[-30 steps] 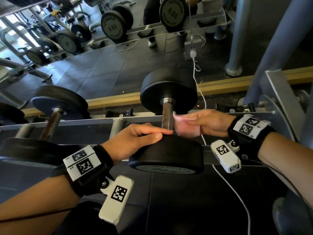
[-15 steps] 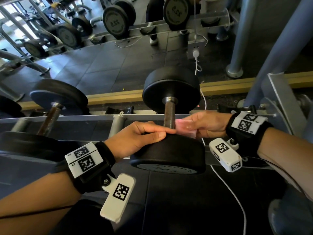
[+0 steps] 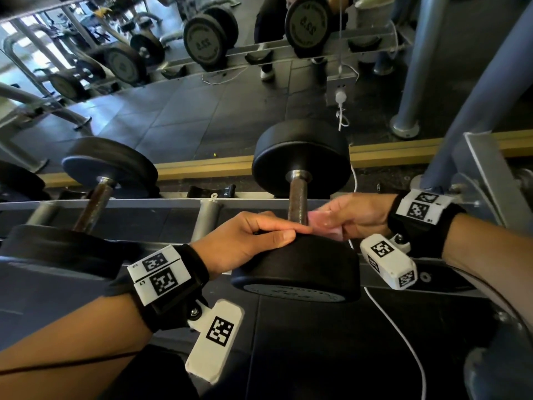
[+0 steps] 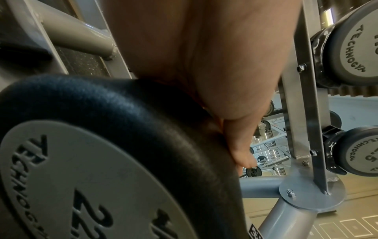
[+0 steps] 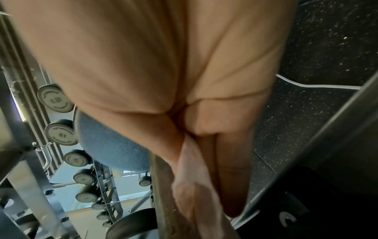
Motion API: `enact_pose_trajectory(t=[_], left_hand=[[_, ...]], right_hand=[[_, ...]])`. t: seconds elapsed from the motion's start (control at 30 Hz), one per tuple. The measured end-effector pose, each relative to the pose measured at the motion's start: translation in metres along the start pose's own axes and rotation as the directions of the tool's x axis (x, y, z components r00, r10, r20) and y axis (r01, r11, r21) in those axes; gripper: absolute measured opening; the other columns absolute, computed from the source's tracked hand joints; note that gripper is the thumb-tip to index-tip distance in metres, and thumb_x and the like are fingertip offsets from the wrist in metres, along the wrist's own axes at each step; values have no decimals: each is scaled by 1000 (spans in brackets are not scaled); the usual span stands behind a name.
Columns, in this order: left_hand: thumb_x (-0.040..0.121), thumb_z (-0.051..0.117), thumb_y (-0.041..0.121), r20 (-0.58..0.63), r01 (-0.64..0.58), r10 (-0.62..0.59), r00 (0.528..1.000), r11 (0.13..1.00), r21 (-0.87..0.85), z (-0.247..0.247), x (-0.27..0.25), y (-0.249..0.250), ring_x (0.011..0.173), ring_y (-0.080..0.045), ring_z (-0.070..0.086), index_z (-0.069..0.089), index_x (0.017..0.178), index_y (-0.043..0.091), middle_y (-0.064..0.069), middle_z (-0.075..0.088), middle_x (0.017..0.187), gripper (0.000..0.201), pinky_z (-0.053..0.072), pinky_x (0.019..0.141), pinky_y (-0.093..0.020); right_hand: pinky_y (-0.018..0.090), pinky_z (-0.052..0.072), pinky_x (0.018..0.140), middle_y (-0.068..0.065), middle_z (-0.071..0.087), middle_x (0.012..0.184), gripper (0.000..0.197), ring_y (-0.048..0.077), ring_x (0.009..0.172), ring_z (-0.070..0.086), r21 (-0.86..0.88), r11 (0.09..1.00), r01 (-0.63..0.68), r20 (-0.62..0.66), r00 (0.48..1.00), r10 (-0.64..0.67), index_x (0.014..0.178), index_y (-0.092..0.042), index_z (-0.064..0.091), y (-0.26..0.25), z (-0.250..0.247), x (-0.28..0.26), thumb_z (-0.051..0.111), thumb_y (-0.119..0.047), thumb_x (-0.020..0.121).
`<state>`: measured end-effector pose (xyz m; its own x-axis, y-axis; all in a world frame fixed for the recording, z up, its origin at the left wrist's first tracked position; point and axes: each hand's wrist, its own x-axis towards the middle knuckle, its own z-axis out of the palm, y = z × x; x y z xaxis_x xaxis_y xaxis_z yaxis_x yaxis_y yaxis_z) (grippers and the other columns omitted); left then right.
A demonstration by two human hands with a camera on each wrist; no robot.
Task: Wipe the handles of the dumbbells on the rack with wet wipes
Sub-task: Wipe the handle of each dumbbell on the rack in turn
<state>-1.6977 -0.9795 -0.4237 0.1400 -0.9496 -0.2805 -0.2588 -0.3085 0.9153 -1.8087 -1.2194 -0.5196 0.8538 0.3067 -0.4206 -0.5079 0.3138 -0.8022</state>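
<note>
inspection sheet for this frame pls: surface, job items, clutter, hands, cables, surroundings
Surface: grey metal dumbbell rack, rails bare between the dumbbells.
Job's things: black round-headed dumbbell with a rusty knurled handle in front; pale pink wet wipe against the handle's right side near the front head; second black dumbbell to the left, untouched.
Clutter: nothing seen.
Hands: left hand rests on the front head, fingers flat; right hand pinches the wipe to the handle.
Cables: thin white cable runs from a wall charger, behind the rack, down across the floor.
Surroundings: wall mirror reflecting more dumbbells; dark rubber floor.
</note>
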Motion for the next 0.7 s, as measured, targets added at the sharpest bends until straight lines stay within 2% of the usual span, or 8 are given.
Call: enact_pose_trajectory(t=[0.1,0.17,0.27,0.37,0.47,0.53,0.6,0.7], left_hand=[[93,54,30,2,-1,1,1000,1000,-8,0,0,0,104,-1,64,67,125,23,20,67,106,35,48,88,-15],[92,55,31,-13,3,-4,1000,1000,-10,0,0,0,103,-4,64,68,124,24,15,67,107,35,49,88,-17],[91,56,34,-28,13,-13,1000,1000,-11,1,-1,-1,103,-9,64,70,122,25,4,65,110,36,49,89,-21],[90,56,32,-17,4,-5,1000,1000,-15,1,0,0,103,-6,64,68,125,20,6,65,110,38,48,89,-19],[90,55,32,-17,-8,8,1000,1000,-8,1,0,1,103,-2,64,66,127,17,14,66,107,41,47,89,-17],[90,55,32,-16,-5,5,1000,1000,0,1,0,1,102,-2,63,66,127,17,12,65,107,41,47,89,-18],[90,54,33,-6,2,-2,1000,1000,2,1,0,3,102,-3,63,66,128,18,10,64,108,42,48,88,-19],[90,53,36,-3,16,-16,1000,1000,17,0,-1,2,104,-8,62,65,129,17,0,62,115,45,48,90,-21]], right_hand=[[35,52,93,24,60,115,56,31,101,59,31,999,-22,-12,1000,22,135,9,48,-1,0,-5,63,-18,89],[36,56,90,21,67,115,50,26,99,68,98,995,29,-137,990,-16,136,5,50,-10,-4,-6,54,-11,89],[45,45,101,28,58,130,48,32,107,62,56,990,127,-311,945,-104,133,2,54,-20,-5,-3,51,-9,86],[47,44,105,26,55,137,50,36,121,57,2,995,96,-235,968,-93,137,1,51,-13,2,-5,53,-13,90],[31,56,85,21,64,126,54,25,107,66,45,999,22,-74,997,-18,135,1,54,-6,4,-17,65,-19,85],[31,58,81,22,65,121,51,26,103,68,75,997,16,-75,997,-11,133,5,54,-11,2,-25,62,-16,87],[34,59,80,21,68,118,42,28,103,69,47,997,64,-247,968,-51,133,4,53,-22,-2,-27,54,-11,93],[36,58,78,16,73,104,33,25,94,72,-76,990,119,-520,842,-141,129,2,56,-31,-1,-15,42,-1,99]])
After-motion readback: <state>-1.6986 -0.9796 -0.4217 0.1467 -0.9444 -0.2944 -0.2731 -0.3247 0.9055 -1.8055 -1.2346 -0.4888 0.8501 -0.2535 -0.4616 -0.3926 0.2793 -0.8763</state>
